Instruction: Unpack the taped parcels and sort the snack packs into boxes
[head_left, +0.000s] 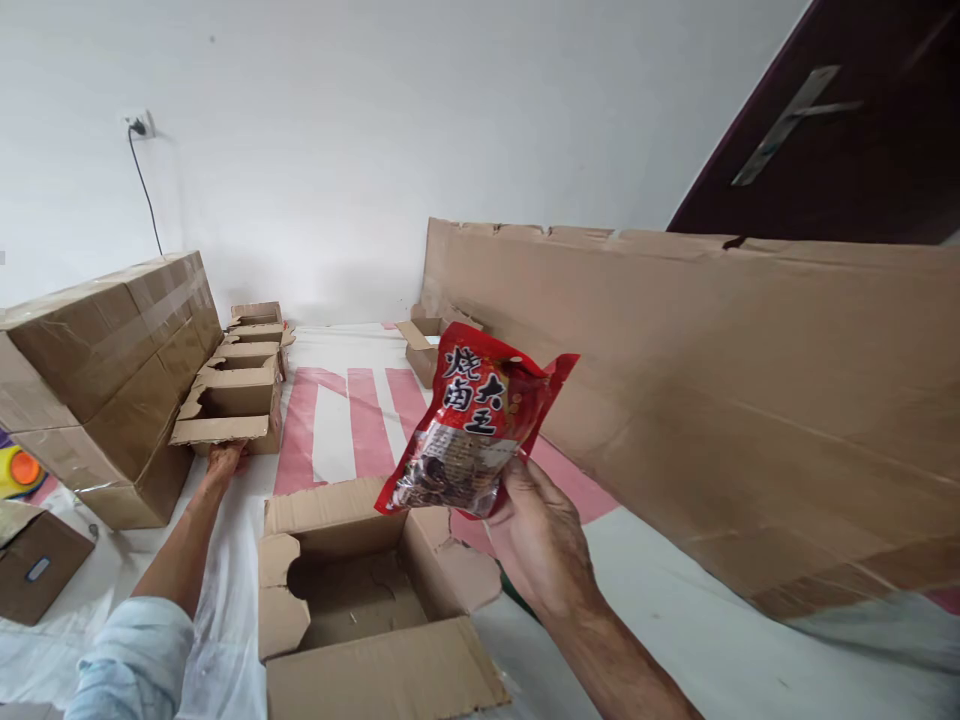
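Observation:
My right hand (544,540) grips a red snack packet (480,420) by its lower right side, thumb in front. Large dark characters stand on the red upper part, and brown food shows through the clear lower part. Below and left of the packet sits an open cardboard box (360,600) with its flaps spread and its brown floor showing. At the left, my left hand (225,460) is closed at the near edge of a smaller cardboard box (232,430), under its front flap. That flap hides part of the fingers.
Several open boxes (255,340) line up behind the left one, beside a large taped carton block (112,350). A long cardboard panel (712,400) stands on the right. A small open box (421,350) sits near the wall. A yellow-orange object (22,468) lies far left.

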